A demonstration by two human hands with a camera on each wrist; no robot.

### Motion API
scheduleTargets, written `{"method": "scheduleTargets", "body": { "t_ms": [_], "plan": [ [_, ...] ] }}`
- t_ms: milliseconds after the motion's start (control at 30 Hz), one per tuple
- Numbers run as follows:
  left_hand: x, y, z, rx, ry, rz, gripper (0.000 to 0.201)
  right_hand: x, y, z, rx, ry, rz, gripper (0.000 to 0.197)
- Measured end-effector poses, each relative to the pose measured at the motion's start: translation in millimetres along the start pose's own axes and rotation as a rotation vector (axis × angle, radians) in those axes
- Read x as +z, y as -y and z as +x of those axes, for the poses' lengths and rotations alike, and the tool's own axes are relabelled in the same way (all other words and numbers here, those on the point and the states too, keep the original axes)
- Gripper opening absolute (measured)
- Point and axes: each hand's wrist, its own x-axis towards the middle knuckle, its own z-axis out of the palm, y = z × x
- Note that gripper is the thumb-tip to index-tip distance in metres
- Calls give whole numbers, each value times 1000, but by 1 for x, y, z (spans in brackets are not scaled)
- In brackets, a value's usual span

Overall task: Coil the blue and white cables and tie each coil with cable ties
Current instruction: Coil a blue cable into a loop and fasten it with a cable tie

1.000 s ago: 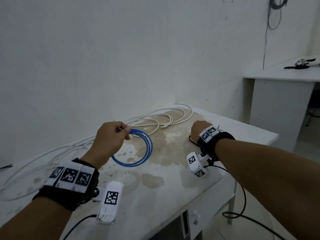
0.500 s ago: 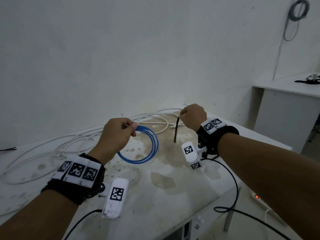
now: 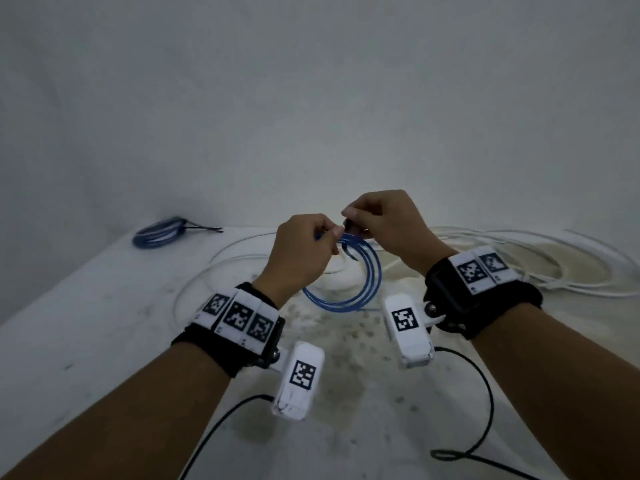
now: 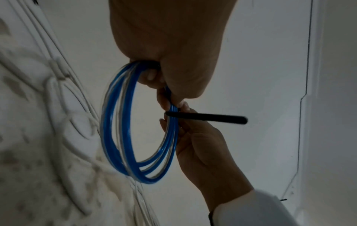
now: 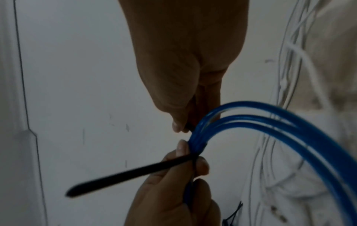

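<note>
My left hand (image 3: 330, 235) holds a small blue cable coil (image 3: 349, 289) up above the table, pinching its top strands. My right hand (image 3: 351, 221) meets it there and pinches one end of a black cable tie (image 4: 206, 118). In the left wrist view the tie crosses the coil (image 4: 115, 122) just below my left hand (image 4: 170, 97) and sticks out sideways. In the right wrist view my right hand (image 5: 183, 128) grips the tie's end against the bundled strands of the coil (image 5: 270, 122), and the free tail of the tie (image 5: 131, 175) points away past the left fingers (image 5: 181, 148).
A second blue coil (image 3: 159, 233) with a black tie on it lies at the table's far left, near the wall. Loose white cables (image 3: 519, 261) sprawl over the stained white table (image 3: 104, 341) behind and right of my hands. Black camera leads (image 3: 485, 393) trail off both wrists.
My right hand has carried the black tie leftwards to the blue coil, which my left hand has lifted. My head has turned left, bringing the second blue coil into view.
</note>
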Motion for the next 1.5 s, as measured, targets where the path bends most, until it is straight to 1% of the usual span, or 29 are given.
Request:
{"method": "scheduleTargets", "body": {
  "t_ms": [100,167,233,300,433,500,567,633,733,800,833,867,933,967,1000,1033,1067,1100,1167,1200,1267,1300,1367,1467,1500],
  "plan": [
    [-11,24,8,-4,-44,65,24,34,-3,17,-64,84,32,14],
    [-13,36,15,-7,-89,91,23,47,-7,26,-75,74,58,15],
    [-12,44,22,-10,-125,103,21,52,-11,32,-53,45,65,13],
    [-10,49,27,-18,-128,115,21,51,-16,35,-21,58,66,13],
    [-1,46,33,-20,-59,109,20,44,-23,35,-8,65,28,14],
    [2,42,37,-34,33,114,21,40,-26,35,-8,60,14,16],
    [4,40,40,-82,140,111,24,37,-30,33,2,76,20,16],
    [4,40,42,-124,170,80,27,35,-30,32,4,91,40,15],
    [4,42,43,-176,111,47,28,36,-30,35,3,87,19,16],
    [2,44,44,-217,50,10,26,35,-27,37,-56,52,-117,16],
    [-1,45,46,-232,22,-2,25,32,-24,37,-107,60,-188,16],
    [-4,46,48,-240,5,-3,24,30,-21,36,-154,97,-242,21],
    [-11,46,51,-236,-23,10,25,27,-12,34,-214,243,-275,28],
    [-14,46,52,-234,-35,8,24,27,-6,31,-224,315,-286,27],
    [-17,45,52,-239,-39,-3,23,29,-2,30,-234,355,-299,23],
    [-18,44,52,-245,-37,-16,24,30,0,29,-248,354,-293,17],
    [-19,42,51,-249,-30,-22,27,32,2,28,-261,318,-266,11],
    [-19,41,50,-253,-21,-20,31,33,4,27,-267,259,-228,13],
    [-17,38,49,-249,-8,-8,32,35,4,28,-254,127,-151,28],
    [-17,36,49,-240,-7,-10,32,36,4,29,-223,76,-107,31],
    [-15,32,49,-227,-12,-22,29,38,4,31,-157,0,-36,23],
    [-15,31,49,-228,-12,-27,27,40,2,32,-135,-26,-43,19],
    [-13,30,48,-236,-4,-22,26,42,2,33,-121,-19,-160,21],
    [-9,30,47,-257,13,2,25,47,2,33,-128,73,-378,24],
    [-8,29,46,-266,13,4,25,49,2,32,-135,76,-423,26]
  ]
}}
